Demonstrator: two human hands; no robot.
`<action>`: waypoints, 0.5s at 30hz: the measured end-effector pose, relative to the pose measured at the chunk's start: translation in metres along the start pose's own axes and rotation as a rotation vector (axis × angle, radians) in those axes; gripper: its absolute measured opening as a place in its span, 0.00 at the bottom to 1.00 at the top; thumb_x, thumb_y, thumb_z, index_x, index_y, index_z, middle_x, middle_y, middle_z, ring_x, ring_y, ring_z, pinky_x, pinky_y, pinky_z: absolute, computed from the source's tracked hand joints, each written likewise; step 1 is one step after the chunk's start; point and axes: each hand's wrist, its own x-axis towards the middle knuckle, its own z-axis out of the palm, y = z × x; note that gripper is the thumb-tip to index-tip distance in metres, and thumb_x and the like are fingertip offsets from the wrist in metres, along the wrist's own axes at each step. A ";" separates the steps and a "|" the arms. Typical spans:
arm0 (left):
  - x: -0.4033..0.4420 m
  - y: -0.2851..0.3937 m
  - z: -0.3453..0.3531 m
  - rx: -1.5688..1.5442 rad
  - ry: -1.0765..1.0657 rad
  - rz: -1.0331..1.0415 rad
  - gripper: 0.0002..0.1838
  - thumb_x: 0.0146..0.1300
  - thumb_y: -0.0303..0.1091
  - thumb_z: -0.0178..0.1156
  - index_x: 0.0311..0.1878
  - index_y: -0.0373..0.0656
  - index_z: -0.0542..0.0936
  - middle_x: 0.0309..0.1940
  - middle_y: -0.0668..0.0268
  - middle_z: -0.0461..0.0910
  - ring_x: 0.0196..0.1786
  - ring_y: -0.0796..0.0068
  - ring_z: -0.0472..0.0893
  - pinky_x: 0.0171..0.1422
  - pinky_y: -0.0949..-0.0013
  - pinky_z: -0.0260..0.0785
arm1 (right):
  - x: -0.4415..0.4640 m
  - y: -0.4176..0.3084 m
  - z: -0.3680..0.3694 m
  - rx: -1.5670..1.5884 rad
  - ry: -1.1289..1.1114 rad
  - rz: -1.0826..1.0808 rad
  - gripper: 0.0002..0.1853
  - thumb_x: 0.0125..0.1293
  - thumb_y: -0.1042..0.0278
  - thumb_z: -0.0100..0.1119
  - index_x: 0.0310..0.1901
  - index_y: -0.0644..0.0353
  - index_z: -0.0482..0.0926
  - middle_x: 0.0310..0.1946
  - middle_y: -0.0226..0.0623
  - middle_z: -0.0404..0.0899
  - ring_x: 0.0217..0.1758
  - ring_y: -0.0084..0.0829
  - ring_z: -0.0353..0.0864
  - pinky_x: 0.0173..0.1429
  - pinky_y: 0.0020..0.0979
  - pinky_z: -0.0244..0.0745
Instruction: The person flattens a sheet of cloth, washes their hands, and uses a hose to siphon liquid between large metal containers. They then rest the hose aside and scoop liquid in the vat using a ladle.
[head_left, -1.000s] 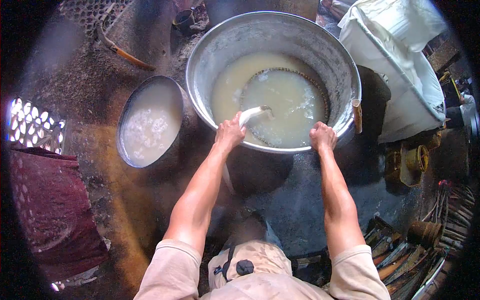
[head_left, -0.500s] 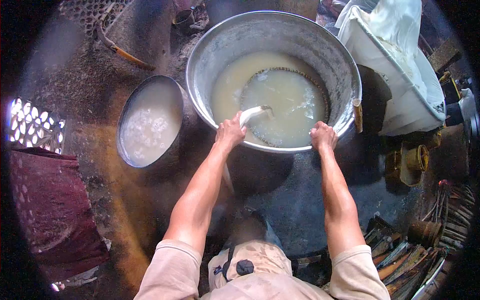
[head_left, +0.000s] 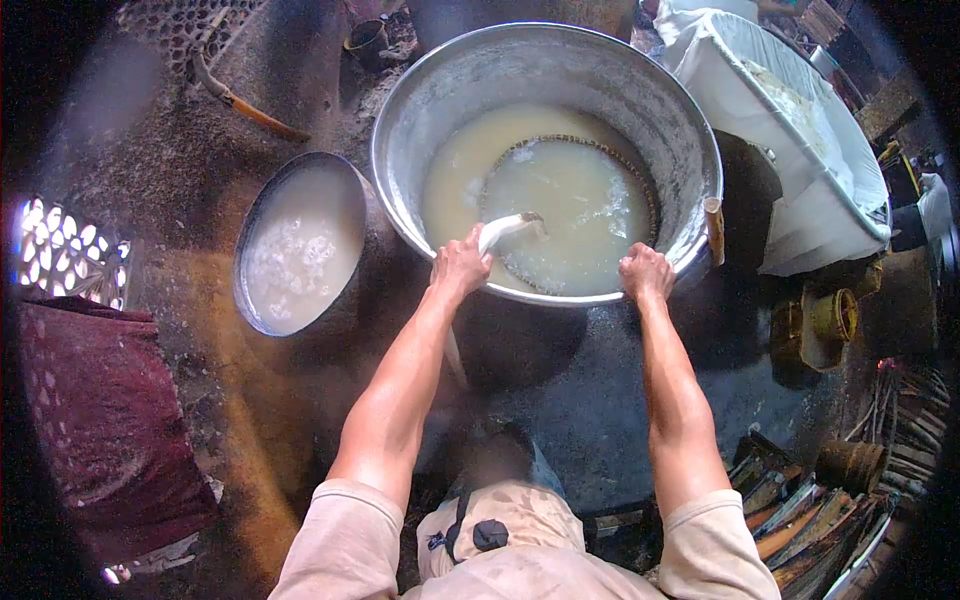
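Note:
A large metal vat (head_left: 545,35) of cloudy, pale yellowish liquid (head_left: 520,190) stands in front of me. At its near rim, my left hand (head_left: 461,262) is closed around a white hose (head_left: 505,229). The hose's dark-tipped end points over the liquid, and a pale length of it seems to hang outside the vat below my hand. My right hand (head_left: 648,272) is closed on the near right rim of the vat. A round woven basket edge (head_left: 640,172) sits in the liquid, enclosing part of the surface.
Left of the vat stands a smaller tub (head_left: 252,215) of whitish, foamy liquid. A cloth-lined frame (head_left: 800,190) is on the right, with pale material inside. Firewood (head_left: 815,530) lies at lower right. A dark red cloth (head_left: 105,420) hangs at left.
The white cloth that stood raised over the frame at right has dropped away, and the frame's inside shows more. Both my hands stay in place.

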 end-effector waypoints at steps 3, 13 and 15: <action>0.002 -0.002 0.002 -0.004 0.000 0.008 0.31 0.61 0.43 0.58 0.68 0.51 0.67 0.46 0.42 0.80 0.50 0.40 0.80 0.56 0.47 0.73 | 0.000 0.001 0.002 -0.002 -0.002 0.002 0.13 0.54 0.60 0.55 0.38 0.51 0.85 0.37 0.46 0.84 0.44 0.48 0.83 0.52 0.44 0.76; 0.001 0.000 0.000 -0.010 -0.008 0.012 0.30 0.60 0.42 0.59 0.67 0.50 0.67 0.45 0.42 0.80 0.49 0.41 0.80 0.56 0.47 0.73 | -0.001 -0.001 -0.001 -0.001 0.033 -0.014 0.13 0.55 0.62 0.53 0.37 0.52 0.85 0.36 0.47 0.84 0.43 0.47 0.84 0.52 0.44 0.76; 0.002 -0.001 0.001 -0.003 -0.002 0.010 0.30 0.60 0.41 0.59 0.67 0.51 0.67 0.45 0.42 0.80 0.49 0.41 0.81 0.55 0.47 0.74 | 0.000 -0.001 -0.001 -0.009 -0.005 0.006 0.14 0.56 0.60 0.53 0.39 0.50 0.85 0.38 0.47 0.84 0.45 0.48 0.83 0.53 0.44 0.76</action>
